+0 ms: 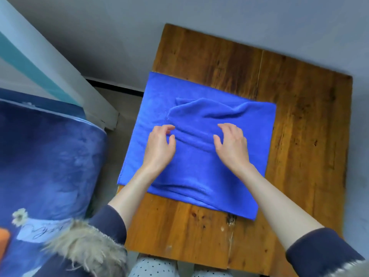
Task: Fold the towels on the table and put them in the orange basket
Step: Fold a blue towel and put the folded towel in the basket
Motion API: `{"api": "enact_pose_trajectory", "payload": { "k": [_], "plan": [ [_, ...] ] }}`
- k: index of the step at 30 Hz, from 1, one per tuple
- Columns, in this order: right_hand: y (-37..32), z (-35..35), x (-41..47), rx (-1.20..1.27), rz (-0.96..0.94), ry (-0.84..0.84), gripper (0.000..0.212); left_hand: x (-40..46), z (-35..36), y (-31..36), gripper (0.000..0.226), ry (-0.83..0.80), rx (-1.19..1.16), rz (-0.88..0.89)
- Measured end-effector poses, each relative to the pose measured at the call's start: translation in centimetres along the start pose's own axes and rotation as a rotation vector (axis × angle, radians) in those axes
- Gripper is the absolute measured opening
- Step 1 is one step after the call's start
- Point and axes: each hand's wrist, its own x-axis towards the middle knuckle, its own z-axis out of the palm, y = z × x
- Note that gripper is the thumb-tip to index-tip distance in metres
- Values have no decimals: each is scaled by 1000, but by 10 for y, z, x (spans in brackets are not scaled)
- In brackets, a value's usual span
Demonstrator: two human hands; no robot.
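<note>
A bright blue towel [199, 168] lies spread on the wooden table [299, 136], its left edge hanging a little past the table's side. A rumpled upper layer of blue cloth [209, 110] sits across its middle with a raised crease running between my hands. My left hand [159, 146] and my right hand [232, 146] rest on the towel side by side. Their fingers are loosely bent with the tips at the crease, and neither hand grips any cloth. A small orange patch [4, 236] shows at the far lower left; I cannot tell whether it is the basket.
A dark blue flowered blanket [50, 156] fills the left side, beside the table. A white and teal frame [60, 72] slants behind it. The grey wall [179, 13] stands right behind the table. Bare wood shows on the table's right and near parts.
</note>
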Motion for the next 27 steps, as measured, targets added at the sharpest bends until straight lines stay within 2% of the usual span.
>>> {"api": "enact_pose_trajectory", "payload": {
  "k": [2, 5, 8, 12, 18, 22, 27],
  "plan": [
    [21, -2, 10, -129, 10, -17, 54, -10, 19, -2, 36, -80, 97, 107],
    [50, -5, 19, -310, -11, -160, 70, -22, 44, 2, 47, -180, 350, 174],
    [66, -8, 21, -335, 18, -267, 75, -25, 61, 5, 59, -235, 650, 176],
    [72, -9, 15, -348, 61, -278, 74, -25, 75, 8, 69, -310, 827, 192],
    [97, -10, -17, -293, 191, -241, 72, -18, 89, 26, 68, -370, 783, 238],
    [127, -11, -52, -293, 304, -187, 65, -11, 106, 40, 60, -381, 709, 329],
    [148, -16, -89, -270, 346, -177, 56, -14, 135, 59, 57, -380, 613, 348]
  ]
}}
